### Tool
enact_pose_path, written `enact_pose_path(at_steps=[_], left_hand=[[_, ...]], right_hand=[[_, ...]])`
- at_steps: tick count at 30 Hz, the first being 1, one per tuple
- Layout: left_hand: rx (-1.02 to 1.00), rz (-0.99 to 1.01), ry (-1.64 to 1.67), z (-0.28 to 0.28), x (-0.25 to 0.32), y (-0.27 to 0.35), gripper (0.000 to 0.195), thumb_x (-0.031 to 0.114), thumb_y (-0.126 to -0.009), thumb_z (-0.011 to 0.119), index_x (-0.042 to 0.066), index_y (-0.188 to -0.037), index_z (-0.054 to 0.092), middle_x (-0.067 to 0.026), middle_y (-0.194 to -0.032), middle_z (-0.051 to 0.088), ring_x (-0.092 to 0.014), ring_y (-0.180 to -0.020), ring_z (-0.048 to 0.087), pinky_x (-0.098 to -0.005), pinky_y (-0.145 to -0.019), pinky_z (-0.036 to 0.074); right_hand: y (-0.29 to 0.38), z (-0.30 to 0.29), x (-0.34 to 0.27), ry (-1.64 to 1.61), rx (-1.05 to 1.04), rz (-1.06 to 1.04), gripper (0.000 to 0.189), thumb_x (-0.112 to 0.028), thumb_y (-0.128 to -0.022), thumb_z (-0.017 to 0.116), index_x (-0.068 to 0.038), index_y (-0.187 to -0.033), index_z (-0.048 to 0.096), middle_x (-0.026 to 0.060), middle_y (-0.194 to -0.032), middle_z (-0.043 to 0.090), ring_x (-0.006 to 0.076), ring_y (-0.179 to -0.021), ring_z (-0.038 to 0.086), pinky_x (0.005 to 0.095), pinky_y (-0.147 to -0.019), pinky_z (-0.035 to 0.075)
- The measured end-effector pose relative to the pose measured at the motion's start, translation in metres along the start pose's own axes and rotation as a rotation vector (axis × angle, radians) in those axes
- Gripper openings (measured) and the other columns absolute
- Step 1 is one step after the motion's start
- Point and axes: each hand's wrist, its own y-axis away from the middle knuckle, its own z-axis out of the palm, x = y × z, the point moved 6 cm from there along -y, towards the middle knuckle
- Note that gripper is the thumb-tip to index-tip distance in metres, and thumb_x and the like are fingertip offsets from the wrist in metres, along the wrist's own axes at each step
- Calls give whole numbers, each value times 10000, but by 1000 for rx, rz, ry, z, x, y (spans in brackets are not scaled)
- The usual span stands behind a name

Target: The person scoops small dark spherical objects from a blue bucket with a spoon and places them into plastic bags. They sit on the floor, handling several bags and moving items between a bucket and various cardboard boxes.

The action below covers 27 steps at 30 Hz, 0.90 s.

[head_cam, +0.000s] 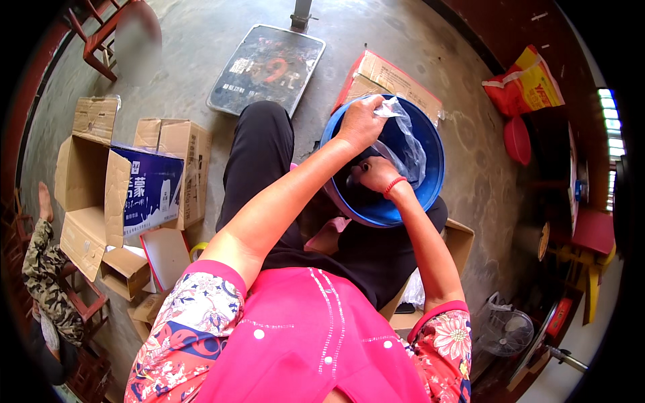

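Observation:
A blue plastic bucket [439,166] stands between my knees, with a clear plastic bag [414,146] inside it against the far wall. My left hand [360,123] pinches the gathered edge of this bag at the bucket's upper rim. Lower down, within the bucket's mouth, my right hand [379,174] is curled around a dark object [356,177]; its exact kind is hard to make out in the shadow. A red cord circles my right wrist. The bottom of the bucket is mostly hidden by my hands and the bag.
Beyond the bucket lies a cardboard box [398,83]. A platform scale [267,68] is ahead. Open cartons [90,171] stand at left, near a seated person's camouflage-clad leg [38,252]. Another carton [458,242] touches my right side. A fan [506,330] and a red-yellow sack [526,83] are at right.

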Motion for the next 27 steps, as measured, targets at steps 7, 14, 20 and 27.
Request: enact_pose_path(at_steps=[7,14,20,27], left_hand=[[-18,32,-9,4,-3,1,209,201,-840,599,-5,-877,603,-179,-708,589,-236,-633,577,-325,-601,442],[-62,0,-16,9,-5,1,204,214,-828,593,10,-825,593,-183,-719,582,-289,-689,549,-370,-616,435],[-91,-1,-90,9,-10,3,205,218,-820,587,13,-811,587,-205,-737,585,-370,-712,561,-397,-617,434],[-130,-56,-207,9,-12,4,180,185,-798,595,14,-851,603,-208,-779,602,-371,-755,588,-391,-629,445]], right_hand=[[-15,10,15,263,459,-207,239,-180,-758,536,-45,-947,592,214,-782,618,395,-743,590,469,-654,465],[-55,35,23,247,347,-511,242,-118,-748,527,-19,-960,586,222,-895,615,391,-838,583,434,-738,467],[-26,31,4,50,286,-759,228,-145,-790,534,-30,-983,573,215,-843,617,369,-791,597,431,-702,468],[24,-5,9,-276,118,-687,119,-130,-805,596,-31,-855,555,146,-792,606,277,-734,586,360,-684,462]])
